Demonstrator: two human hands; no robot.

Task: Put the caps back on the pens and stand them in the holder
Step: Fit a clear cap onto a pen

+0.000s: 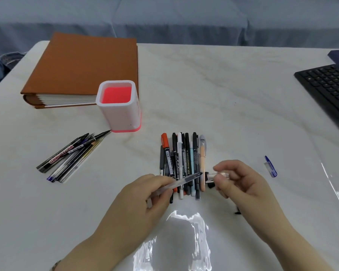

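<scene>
My left hand (145,194) grips a clear uncapped pen (181,181), its tip pointing right. My right hand (241,182) pinches a clear pen cap (216,175) just right of that tip, a small gap between them. Under both lies a row of several capped pens (182,163) side by side on the table. A second bunch of several pens (70,155) lies to the left, near the white holder with a pink inside (118,106). The holder stands upright with nothing in it. A loose blue cap (270,166) lies to the right.
A thick brown book (82,67) lies behind the holder at the back left. A black keyboard (329,89) sits at the right edge. A small black piece (237,212) lies by my right wrist. The white table (223,94) has a glossy cover.
</scene>
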